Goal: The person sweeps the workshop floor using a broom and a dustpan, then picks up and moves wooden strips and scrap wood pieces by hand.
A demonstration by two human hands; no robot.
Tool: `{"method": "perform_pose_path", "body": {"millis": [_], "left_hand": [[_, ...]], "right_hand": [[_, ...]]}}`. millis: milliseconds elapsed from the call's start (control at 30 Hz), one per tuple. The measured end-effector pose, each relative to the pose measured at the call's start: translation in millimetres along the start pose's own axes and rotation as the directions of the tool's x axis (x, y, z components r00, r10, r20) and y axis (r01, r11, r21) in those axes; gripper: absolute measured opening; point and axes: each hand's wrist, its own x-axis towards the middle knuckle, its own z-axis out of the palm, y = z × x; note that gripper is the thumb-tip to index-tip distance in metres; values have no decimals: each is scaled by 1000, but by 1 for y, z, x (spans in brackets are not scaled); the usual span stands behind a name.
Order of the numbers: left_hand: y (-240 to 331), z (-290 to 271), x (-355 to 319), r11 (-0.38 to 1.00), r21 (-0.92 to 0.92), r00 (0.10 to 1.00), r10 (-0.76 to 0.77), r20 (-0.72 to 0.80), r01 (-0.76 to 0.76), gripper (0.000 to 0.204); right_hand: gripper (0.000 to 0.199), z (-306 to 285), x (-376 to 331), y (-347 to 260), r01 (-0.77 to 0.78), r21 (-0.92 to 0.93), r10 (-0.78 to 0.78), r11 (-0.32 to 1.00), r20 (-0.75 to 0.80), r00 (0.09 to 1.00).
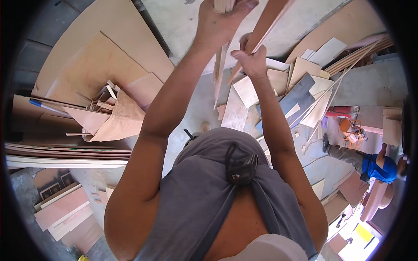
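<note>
At the top of the view my left hand [217,24] is closed around a few thin wooden strips [219,71], whose lower ends hang down past my wrist. Just right of it and a little nearer, my right hand [253,61] grips a longer, reddish-brown wooden board [269,21] with a pale edge. The board slants up to the right and runs out of view; its lower end shows below my fingers. The two hands are apart, both arms stretched out ahead of me.
Large brown panels [126,26] lean at the far left, near a brown sack [124,119] holding wood scraps. Stacked sheets [65,162] lie at the left. Offcuts [294,102] and long thin sticks [335,89] litter the floor at right. A person in blue [379,167] is farther right.
</note>
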Motion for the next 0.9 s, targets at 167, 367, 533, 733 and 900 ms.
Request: {"method": "perform_pose_path", "body": {"millis": [167, 367, 533, 733, 900], "left_hand": [[-19, 1, -12, 987, -120, 992, -96, 80, 106, 31], [-75, -13, -21, 983, -78, 974, -149, 172, 164, 47], [-82, -19, -34, 938, -35, 867, -303, 395, 344, 59], [-133, -16, -72, 980, -7, 943, -188, 275, 197, 60], [-142, -10, -71, 961, 51, 945, -275, 174, 271, 36]], "right_hand": [[66, 1, 0, -23, -241, 8, 233, 970, 234, 944], [58, -3, 0, 28, -471, 177, 402, 864, 320, 858], [60, 4, -22, 65, -505, 307, 374, 807, 396, 839], [71, 13, -22, 54, -375, 153, 272, 914, 453, 849], [78, -8, -16, 49, -355, -122, 359, 927, 563, 744]]}}
